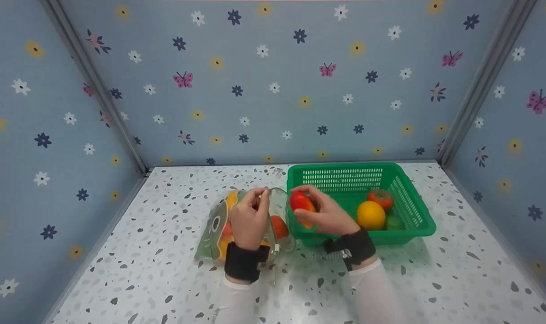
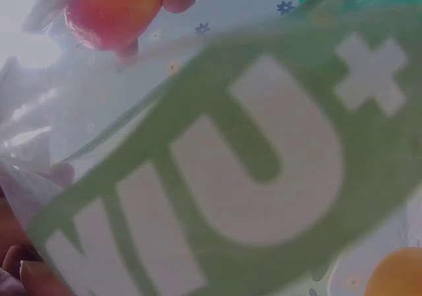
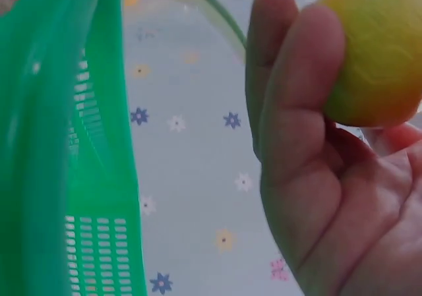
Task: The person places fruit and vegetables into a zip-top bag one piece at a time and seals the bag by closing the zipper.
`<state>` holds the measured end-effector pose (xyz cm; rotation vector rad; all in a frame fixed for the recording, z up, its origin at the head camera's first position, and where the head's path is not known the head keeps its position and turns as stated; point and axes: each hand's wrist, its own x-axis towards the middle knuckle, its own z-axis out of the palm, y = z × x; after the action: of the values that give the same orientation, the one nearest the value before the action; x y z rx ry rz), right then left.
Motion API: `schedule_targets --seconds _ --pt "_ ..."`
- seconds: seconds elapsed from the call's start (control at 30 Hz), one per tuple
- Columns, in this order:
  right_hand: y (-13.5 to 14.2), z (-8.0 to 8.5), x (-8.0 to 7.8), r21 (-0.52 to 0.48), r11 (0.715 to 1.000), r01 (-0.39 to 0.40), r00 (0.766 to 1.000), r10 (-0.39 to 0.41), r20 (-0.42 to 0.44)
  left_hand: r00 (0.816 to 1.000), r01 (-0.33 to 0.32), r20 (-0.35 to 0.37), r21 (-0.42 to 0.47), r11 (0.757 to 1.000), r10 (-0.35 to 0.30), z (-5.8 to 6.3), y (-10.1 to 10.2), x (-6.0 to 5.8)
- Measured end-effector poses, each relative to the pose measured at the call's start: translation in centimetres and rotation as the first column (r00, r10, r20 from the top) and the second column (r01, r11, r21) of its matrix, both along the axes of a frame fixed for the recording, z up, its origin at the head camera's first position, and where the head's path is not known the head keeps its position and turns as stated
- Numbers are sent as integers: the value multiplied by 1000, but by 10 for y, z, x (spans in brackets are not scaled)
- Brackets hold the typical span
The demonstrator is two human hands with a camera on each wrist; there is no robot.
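Observation:
My left hand pinches the rim of a clear plastic bag with green print, holding its mouth up. Inside the bag are several fruits, among them a red round one and yellow ones. In my right hand is a red and yellow mango, held between thumb and fingers beside the bag's mouth. The right wrist view shows the yellow-green side of this mango against the fingers. Large white letters on the bag fill much of the left wrist view, with the mango beyond it.
A green slotted basket stands right of the bag, under and behind my right hand. It holds an orange, a red-orange round fruit and a green fruit. Flower-patterned walls enclose the speckled tabletop.

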<state>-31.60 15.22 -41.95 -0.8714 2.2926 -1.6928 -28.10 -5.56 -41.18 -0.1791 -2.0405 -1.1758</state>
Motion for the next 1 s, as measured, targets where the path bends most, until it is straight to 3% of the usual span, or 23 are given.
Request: schedule_targets --seconds 0.2,0.43,0.63,0.8,0.93,1.0 --pt "-20 -8 5 113 990 -84 996 79 46 1000 -10 20 -4 1000 10 1 0 2" --pt "-47 -18 10 171 984 -45 998 50 -28 1000 -11 25 -8 1000 12 2 0 2" --pt "-64 -27 14 81 996 -48 997 53 -63 1000 -16 13 -14 1000 16 0 1 1" --pt "-80 -40 13 -33 999 -11 988 5 -157 999 -38 7 -37 999 39 0 3 3" --pt "-91 -51 11 -109 992 62 966 -87 -244 999 -36 -10 -53 998 36 1 4 3" --pt "-93 -55 12 -71 990 118 938 -135 -320 999 -35 -29 -64 997 33 1 4 4"
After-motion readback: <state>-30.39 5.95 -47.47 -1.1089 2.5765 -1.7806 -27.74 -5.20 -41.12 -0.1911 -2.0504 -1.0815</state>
